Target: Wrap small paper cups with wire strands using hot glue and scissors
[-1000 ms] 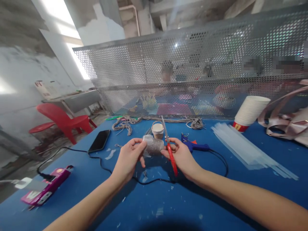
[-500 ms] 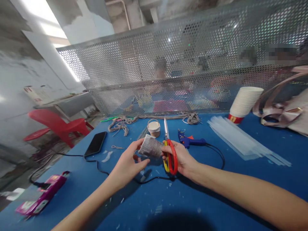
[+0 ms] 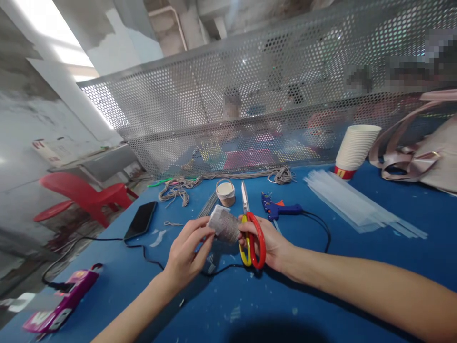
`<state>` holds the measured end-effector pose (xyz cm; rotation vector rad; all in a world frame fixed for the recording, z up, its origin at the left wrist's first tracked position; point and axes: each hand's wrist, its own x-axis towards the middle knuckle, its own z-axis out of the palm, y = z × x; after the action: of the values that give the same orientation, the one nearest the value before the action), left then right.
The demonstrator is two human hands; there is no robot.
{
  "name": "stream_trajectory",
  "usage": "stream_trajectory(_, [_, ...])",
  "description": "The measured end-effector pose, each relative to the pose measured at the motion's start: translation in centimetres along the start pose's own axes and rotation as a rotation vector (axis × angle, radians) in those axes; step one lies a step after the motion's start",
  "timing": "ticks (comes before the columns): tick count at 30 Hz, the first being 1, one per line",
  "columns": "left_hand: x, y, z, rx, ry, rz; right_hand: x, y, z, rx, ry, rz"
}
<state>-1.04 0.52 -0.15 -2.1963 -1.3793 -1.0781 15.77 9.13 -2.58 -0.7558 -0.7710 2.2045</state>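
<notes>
Over the middle of the table is a small paper cup (image 3: 225, 226) wound with grey-brown cord, its pale end to the left. My left hand (image 3: 191, 247) pinches that pale end between thumb and fingers. In my right hand (image 3: 267, 239) are scissors (image 3: 255, 238) with red and yellow handles, blades together and pointing away from me. The thumb and fingers of this hand also grip the cup's right end. Just beyond stands a small lidded basket (image 3: 225, 192), cord-wrapped with a pale top and a thin handle. To its right lies a blue hot glue gun (image 3: 282, 209).
Grey cord (image 3: 173, 191) lies in bundles along the back, below a perforated metal screen (image 3: 171, 114). Phone (image 3: 141, 220) and purple power strip (image 3: 64, 300) are left, with black cable across the table. Translucent glue sticks (image 3: 357, 202), stacked paper cups (image 3: 358, 150) and a bag (image 3: 437, 162) are right.
My left thumb and fingers have closed from a spread pose onto the cup's pale end. The cup has tilted slightly. My right hand keeps its hold on the scissors and cup.
</notes>
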Motion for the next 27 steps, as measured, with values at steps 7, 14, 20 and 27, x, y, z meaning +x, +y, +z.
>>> stream_trajectory(7, [0.6,0.6,-0.6,-0.097,-0.026,-0.310,-0.2,0.2,0.2,-0.020,0.029,-0.046])
stream_trajectory(14, [2.8,1.2,1.0,-0.109,-0.128,-0.705,-0.5,0.7,0.5,-0.074,0.001,-0.109])
stream_trajectory(20, [4.5,0.8,0.5,-0.538,-0.164,-0.944,0.1,0.8,-0.3,0.007,0.001,0.000])
stream_trajectory(27, [2.6,-1.0,-0.6,-0.602,-0.089,-0.893,0.6,0.4,-1.0,0.141,-0.055,0.083])
